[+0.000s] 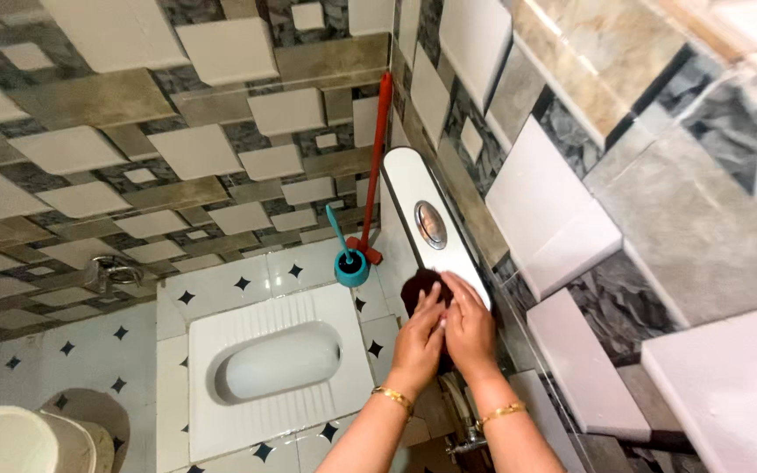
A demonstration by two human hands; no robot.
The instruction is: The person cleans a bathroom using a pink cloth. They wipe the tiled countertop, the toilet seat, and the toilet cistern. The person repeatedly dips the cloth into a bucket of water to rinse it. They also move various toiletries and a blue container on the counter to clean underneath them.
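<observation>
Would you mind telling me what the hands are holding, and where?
Both hands, left and right, press a dark maroon cloth against the white cistern's near end, gripping its near edge.

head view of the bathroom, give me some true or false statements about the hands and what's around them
1. Both the left hand and right hand press a dark cloth against the white cistern. True.
2. The toilet brush has a red handle. False: it is teal, in a teal holder.
3. A red-handled tool leans in the corner. True.
4. The squat toilet pan is black. False: it is white.
5. Both wrists carry gold bangles. True.
</observation>
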